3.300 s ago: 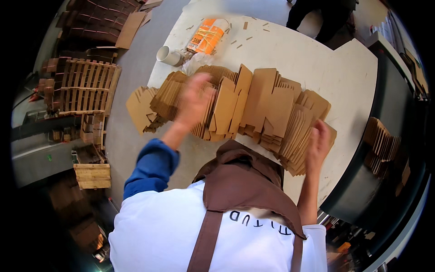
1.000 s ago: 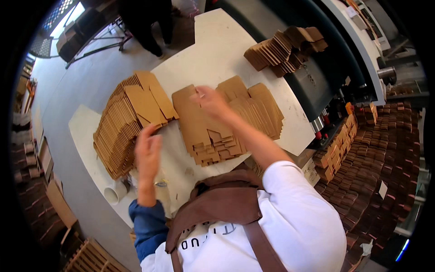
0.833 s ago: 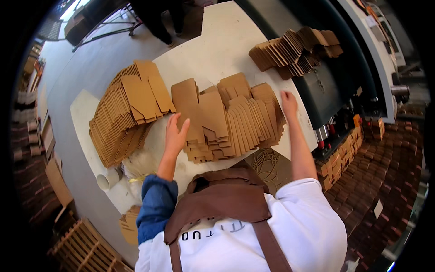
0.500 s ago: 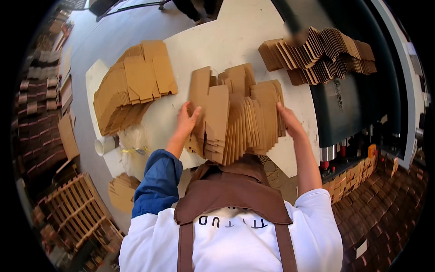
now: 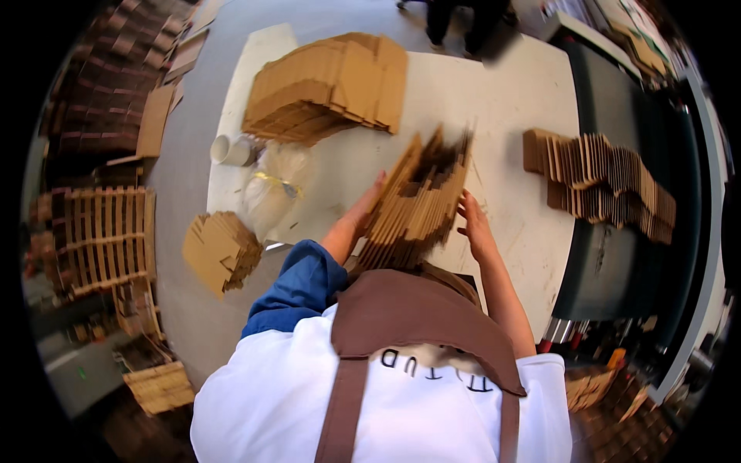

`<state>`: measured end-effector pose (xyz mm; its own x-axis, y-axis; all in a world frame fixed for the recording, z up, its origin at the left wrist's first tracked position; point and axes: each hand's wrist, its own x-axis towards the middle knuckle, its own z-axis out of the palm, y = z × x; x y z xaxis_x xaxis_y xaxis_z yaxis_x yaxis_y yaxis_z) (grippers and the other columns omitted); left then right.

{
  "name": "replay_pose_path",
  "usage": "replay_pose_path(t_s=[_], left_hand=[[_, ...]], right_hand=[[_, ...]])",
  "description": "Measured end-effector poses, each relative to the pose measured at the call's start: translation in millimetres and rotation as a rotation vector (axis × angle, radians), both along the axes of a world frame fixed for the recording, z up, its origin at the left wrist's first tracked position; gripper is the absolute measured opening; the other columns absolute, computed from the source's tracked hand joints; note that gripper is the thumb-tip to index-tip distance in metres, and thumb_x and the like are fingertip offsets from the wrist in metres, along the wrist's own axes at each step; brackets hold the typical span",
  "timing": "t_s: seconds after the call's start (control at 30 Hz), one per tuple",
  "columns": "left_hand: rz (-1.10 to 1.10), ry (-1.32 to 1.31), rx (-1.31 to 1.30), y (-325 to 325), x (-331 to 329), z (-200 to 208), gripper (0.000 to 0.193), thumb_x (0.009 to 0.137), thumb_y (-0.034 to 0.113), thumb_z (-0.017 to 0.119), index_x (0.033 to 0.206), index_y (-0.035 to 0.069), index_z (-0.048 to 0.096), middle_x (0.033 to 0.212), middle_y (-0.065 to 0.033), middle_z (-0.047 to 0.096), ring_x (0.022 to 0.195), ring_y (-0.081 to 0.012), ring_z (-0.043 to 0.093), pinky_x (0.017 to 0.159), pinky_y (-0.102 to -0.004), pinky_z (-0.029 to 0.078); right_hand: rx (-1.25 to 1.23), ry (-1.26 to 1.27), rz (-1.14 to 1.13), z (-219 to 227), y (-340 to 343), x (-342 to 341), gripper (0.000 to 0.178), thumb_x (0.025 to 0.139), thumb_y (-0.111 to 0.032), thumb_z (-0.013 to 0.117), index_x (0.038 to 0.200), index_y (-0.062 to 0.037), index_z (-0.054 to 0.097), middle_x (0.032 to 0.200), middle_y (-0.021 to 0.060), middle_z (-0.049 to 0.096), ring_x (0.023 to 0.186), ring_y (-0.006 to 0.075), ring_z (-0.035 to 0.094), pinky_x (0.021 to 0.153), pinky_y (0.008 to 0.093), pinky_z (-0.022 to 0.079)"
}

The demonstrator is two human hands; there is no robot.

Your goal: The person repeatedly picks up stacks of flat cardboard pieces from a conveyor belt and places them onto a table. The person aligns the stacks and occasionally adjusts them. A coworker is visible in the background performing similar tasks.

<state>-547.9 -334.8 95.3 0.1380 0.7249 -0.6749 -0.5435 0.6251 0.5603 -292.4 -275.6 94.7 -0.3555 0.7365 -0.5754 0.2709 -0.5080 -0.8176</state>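
Centrally, a bundle of flat brown cardboard blanks [image 5: 421,197] stood on edge, tilted, on the white worktop [image 5: 502,92], pressed between both hands. Left hand [image 5: 361,212] lay open and flat against the bundle's left face, fingers stretched upward along the cardboard; its grip was a flat press, not a closed fist. Right hand [image 5: 472,224] was likewise open, palm against the bundle's right side, fingers spread. The bundle's top edges were blurred, so the count of blanks could not be told. The left forearm wore a blue sleeve [image 5: 297,285]; the right forearm was bare. A brown apron [image 5: 417,324] over a white shirt filled the lower middle of the view. Farther up the worktop, well apart from the hands, lay a large fanned pile of cardboard blanks [image 5: 328,85]. To the right, at the worktop's edge beside a dark machine [image 5: 625,255], sat a row of cardboard pieces standing on edge [image 5: 602,181]. Left of the hands, on the worktop, lay a clear plastic bag [image 5: 278,185] with a yellow tie, and just beyond it a white roll [image 5: 231,150]. A small stack of cardboard [image 5: 220,251] lay on the grey floor [image 5: 193,309] beside the worktop. Wooden pallets [image 5: 96,239] stood at far left. Another person's legs [image 5: 463,23] showed at the top edge.
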Motion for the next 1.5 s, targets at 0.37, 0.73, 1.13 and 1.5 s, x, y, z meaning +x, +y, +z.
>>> replay_pose_path(t_s=[0.37, 0.73, 1.13, 1.5], left_hand=[[-0.261, 0.210, 0.147, -21, -32, 34, 0.081, 0.093, 0.061, 0.029, 0.147, 0.005, 0.005, 0.154, -0.0078, 0.004, 0.141, -0.0249, 0.009, 0.111, -0.0403, 0.016], [-0.059, 0.618, 0.327, -117, -259, 59, 0.033, 0.095, 0.020, 0.048, 0.119, -0.001, 0.054, 0.105, -0.0070, 0.063, 0.098, -0.0155, 0.059, 0.086, -0.0283, 0.046], [-0.263, 0.892, 0.599, -27, -73, 154, 0.034, 0.098, 0.026, 0.047, 0.118, 0.000, 0.055, 0.111, -0.0098, 0.061, 0.106, -0.0194, 0.057, 0.094, -0.0322, 0.043], [-0.144, 0.219, 0.082, 160, 285, -82, 0.055, 0.083, 0.032, 0.069, 0.126, 0.007, 0.048, 0.119, -0.0069, 0.054, 0.108, -0.0229, 0.051, 0.089, -0.0344, 0.040]], right_hand=[[0.018, -0.003, -0.087, -10, -34, -57, 0.078, 0.091, -0.067, 0.026, 0.145, -0.0109, 0.025, 0.142, 0.0169, 0.036, 0.123, 0.0335, 0.045, 0.087, 0.0449, 0.049], [0.266, -0.157, 0.117, -47, -107, -236, 0.074, 0.086, -0.050, 0.051, 0.138, -0.0009, 0.030, 0.135, 0.0290, 0.039, 0.123, 0.0415, 0.042, 0.101, 0.0427, 0.036], [0.341, -0.072, 0.407, -43, -86, -178, 0.057, 0.085, -0.037, 0.058, 0.129, -0.0028, 0.045, 0.119, 0.0232, 0.055, 0.111, 0.0372, 0.053, 0.092, 0.0425, 0.043], [0.178, -0.263, -0.005, -24, -60, 168, 0.037, 0.089, -0.029, 0.057, 0.113, -0.0012, 0.058, 0.098, 0.0176, 0.067, 0.090, 0.0295, 0.065, 0.081, 0.0362, 0.050]])
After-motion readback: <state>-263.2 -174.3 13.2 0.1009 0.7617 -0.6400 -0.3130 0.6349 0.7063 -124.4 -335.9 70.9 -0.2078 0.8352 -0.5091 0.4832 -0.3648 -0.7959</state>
